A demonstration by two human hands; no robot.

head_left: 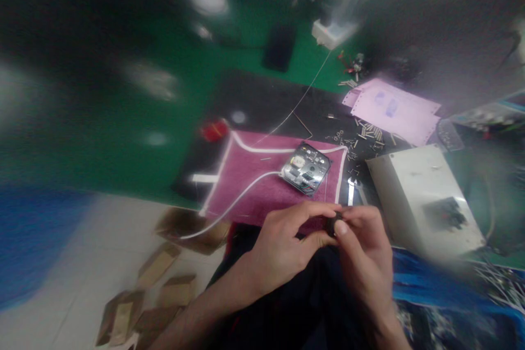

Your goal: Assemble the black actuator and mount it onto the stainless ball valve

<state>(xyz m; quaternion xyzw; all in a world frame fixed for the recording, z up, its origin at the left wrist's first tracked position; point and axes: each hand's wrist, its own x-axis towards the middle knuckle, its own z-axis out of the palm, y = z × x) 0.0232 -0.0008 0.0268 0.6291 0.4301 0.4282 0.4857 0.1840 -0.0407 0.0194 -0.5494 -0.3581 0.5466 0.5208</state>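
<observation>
Near the front edge of the bench, my left hand [293,238] and my right hand [363,246] meet around a small dark part [334,224]. The thumbs and fingers of both hands pinch it; its kind is too small and covered to make out. Just beyond them, on a pink cloth [254,191] with white edging, rests an opened square electronic device [307,168] with its circuit board showing. A white cable [241,197] runs from its left side and over the bench edge. A wrench [351,191] lies to the right of the cloth.
Pink papers [394,109] and scattered small metal pins [371,132] lie at the back right. A cream metal box [422,197] stands right of my hands. A red object [214,130] sits at the cloth's far left corner. Cardboard boxes [178,290] are on the floor at left.
</observation>
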